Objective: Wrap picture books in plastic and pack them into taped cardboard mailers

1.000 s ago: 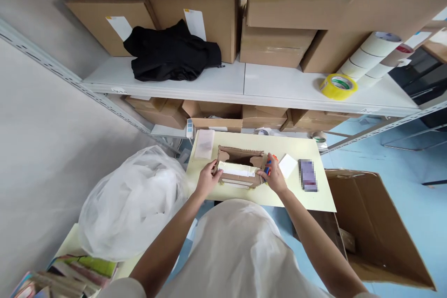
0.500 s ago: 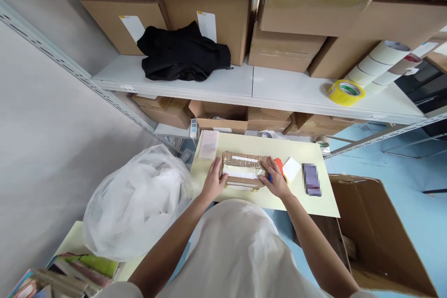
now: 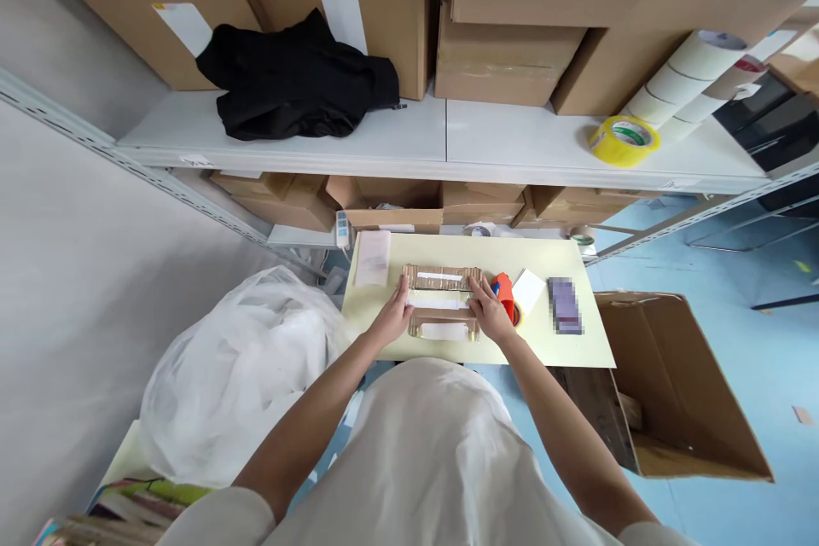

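Note:
A small cardboard box (image 3: 441, 300), wrapped in shiny clear tape and bearing white strips, is at the front half of the pale yellow table (image 3: 422, 247). My left hand (image 3: 392, 313) grips its left end, thumb on the near side and fingers behind. At the opposite end, my right hand (image 3: 491, 311) holds the box with its fingers bent over the edge. Just beyond the right hand lies an orange tape dispenser (image 3: 504, 294), partly covered by it. I cannot tell whether the box rests fully on the table.
White cards (image 3: 528, 290) and a blurred purple rectangular object (image 3: 566, 305) lie to the right; a pale sheet (image 3: 373, 258) lies back left. A bag of white film (image 3: 236, 384) bulges on the left. An open carton (image 3: 678, 375) stands right. A shelf (image 3: 409, 136) overhangs behind.
The box has turned so that more of its near face with a white label shows. Both hands stay on its ends. The orange dispenser is less hidden, and the whole view has shifted slightly.

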`<state>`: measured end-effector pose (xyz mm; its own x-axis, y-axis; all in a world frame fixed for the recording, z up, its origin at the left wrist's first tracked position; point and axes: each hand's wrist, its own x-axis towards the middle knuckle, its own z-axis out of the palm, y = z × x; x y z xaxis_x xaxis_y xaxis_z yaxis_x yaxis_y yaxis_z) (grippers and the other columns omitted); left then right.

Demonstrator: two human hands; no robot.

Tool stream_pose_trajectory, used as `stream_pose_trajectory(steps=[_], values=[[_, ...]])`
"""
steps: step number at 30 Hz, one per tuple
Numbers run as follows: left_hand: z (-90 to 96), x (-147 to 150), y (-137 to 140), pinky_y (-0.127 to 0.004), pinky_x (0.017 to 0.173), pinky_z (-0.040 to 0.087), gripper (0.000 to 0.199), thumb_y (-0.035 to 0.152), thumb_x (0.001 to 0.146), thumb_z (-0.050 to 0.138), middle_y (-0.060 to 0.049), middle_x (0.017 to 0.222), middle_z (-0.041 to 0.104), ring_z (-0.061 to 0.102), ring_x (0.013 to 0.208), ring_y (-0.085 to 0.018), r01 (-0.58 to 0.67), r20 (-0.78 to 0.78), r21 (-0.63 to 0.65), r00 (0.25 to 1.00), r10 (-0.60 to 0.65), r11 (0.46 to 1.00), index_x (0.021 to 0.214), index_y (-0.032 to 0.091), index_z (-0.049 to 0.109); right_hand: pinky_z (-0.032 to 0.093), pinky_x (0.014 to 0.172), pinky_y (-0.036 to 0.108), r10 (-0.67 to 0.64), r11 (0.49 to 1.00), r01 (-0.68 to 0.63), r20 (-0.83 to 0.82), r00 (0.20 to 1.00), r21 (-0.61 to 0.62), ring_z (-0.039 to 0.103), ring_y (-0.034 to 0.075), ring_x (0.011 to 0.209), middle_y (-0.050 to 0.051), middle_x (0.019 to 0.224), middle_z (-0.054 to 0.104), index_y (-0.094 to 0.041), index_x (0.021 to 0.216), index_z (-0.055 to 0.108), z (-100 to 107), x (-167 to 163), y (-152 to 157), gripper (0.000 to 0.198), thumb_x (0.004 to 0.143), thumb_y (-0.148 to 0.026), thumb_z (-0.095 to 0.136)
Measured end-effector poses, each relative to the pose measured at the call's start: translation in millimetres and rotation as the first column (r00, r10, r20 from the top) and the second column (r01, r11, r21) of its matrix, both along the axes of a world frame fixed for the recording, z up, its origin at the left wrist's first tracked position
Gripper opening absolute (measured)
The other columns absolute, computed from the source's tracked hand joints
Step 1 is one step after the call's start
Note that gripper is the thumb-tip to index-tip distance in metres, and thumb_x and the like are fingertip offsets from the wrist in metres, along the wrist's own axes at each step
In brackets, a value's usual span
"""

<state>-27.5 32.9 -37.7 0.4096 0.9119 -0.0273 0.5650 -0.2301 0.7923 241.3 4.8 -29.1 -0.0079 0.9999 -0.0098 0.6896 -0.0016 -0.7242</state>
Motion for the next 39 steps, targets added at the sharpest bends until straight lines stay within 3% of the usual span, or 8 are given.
stream_pose_trajectory(steps=[7,13,18,23,25,29,34,39], values=[[-11.0,-8.1,-30.9,-0.037,0.109,0.033,0.068,0.029,0.089,0.041,-0.013,0.154,0.017,0.018,0.141,-0.024,0.006,-0.04,-0.039,0.999,-0.007,0.999,0.148,0.018,0.01,0.043,0.101,0.045,0.032,0.999,-0.032,-0.011,0.999,-0.024,0.034,0.026,0.136,0.01,0.143,0.043,-0.027,0.141,0.037,-24.6,-3.1,-35.1,0.052,0.09,-0.029,0.044],[11.1,-0.7,-27.0,-0.054,0.111,0.02,0.066,0.028,0.087,0.047,-0.015,0.156,0.009,0.004,0.143,-0.033,-0.033,-0.212,0.107,0.976,0.055,0.994,0.146,0.018,0.02,0.05,0.09,0.049,-0.053,0.999,0.053,0.141,0.989,0.009,0.049,0.031,0.123,0.012,0.14,0.044,-0.028,0.134,0.047,-19.5,-3.5,-27.6,0.046,0.088,-0.031,0.047],[29.0,17.1,-13.6,-0.061,0.11,0.005,0.08,0.047,0.081,0.056,-0.017,0.155,0.011,0.004,0.142,-0.037,0.254,-0.455,0.155,0.876,-0.159,0.955,0.146,0.017,0.022,0.049,0.089,0.048,-0.018,1.0,0.014,0.197,0.98,0.022,0.053,0.03,0.115,0.012,0.133,0.051,-0.027,0.131,0.05,-14.4,-1.0,-24.2,0.044,0.088,-0.035,0.05],[19.8,27.3,-6.2,-0.058,0.11,0.014,0.086,0.059,0.078,0.053,-0.021,0.154,0.013,0.004,0.142,-0.037,0.289,-0.571,0.128,0.804,-0.168,0.949,0.145,0.013,0.025,0.044,0.097,0.042,-0.013,1.0,0.012,0.075,0.997,0.022,0.048,0.026,0.122,0.013,0.133,0.05,-0.024,0.133,0.049,-19.7,4.2,-33.9,0.045,0.091,-0.039,0.041],[15.4,26.6,-6.3,-0.053,0.11,0.02,0.084,0.06,0.081,0.049,-0.022,0.153,0.013,0.006,0.142,-0.036,0.303,-0.564,0.135,0.806,-0.179,0.943,0.146,0.012,0.024,0.043,0.097,0.041,-0.093,0.995,0.092,0.009,0.996,0.039,0.049,0.025,0.122,0.013,0.131,0.052,-0.022,0.131,0.05,-23.2,13.6,-37.6,0.045,0.092,-0.04,0.037],[12.0,26.0,-10.4,-0.05,0.109,0.022,0.083,0.06,0.083,0.044,-0.023,0.153,0.014,0.009,0.142,-0.036,0.303,-0.561,0.154,0.81,-0.169,0.941,0.145,0.009,0.025,0.048,0.079,0.037,-0.358,0.925,0.361,0.045,0.933,-0.117,0.062,0.024,0.094,0.013,0.104,0.066,-0.016,0.112,0.06,-31.0,38.3,-35.9,0.041,0.092,-0.038,0.032],[12.6,31.0,-20.3,-0.054,0.11,0.014,0.083,0.061,0.082,0.044,-0.023,0.152,0.017,0.01,0.142,-0.036,0.279,-0.616,0.165,0.778,-0.122,0.946,0.145,0.009,0.026,0.044,0.072,0.033,-0.18,0.867,0.306,0.326,0.928,-0.394,0.062,0.027,0.088,0.015,0.087,0.066,-0.014,0.086,0.063,-44.6,45.9,-9.2,0.03,0.082,-0.042,0.052],[12.7,32.2,-27.8,-0.056,0.112,0.004,0.078,0.058,0.085,0.039,-0.017,0.153,0.02,0.011,0.142,-0.033,0.299,-0.628,0.191,0.77,-0.118,0.935,0.146,0.012,0.024,0.042,0.07,0.034,-0.187,0.827,0.351,0.372,0.909,-0.44,0.061,0.029,0.086,0.019,0.082,0.065,-0.011,0.081,0.061,-54.3,38.2,9.9,0.028,0.077,-0.038,0.059]])
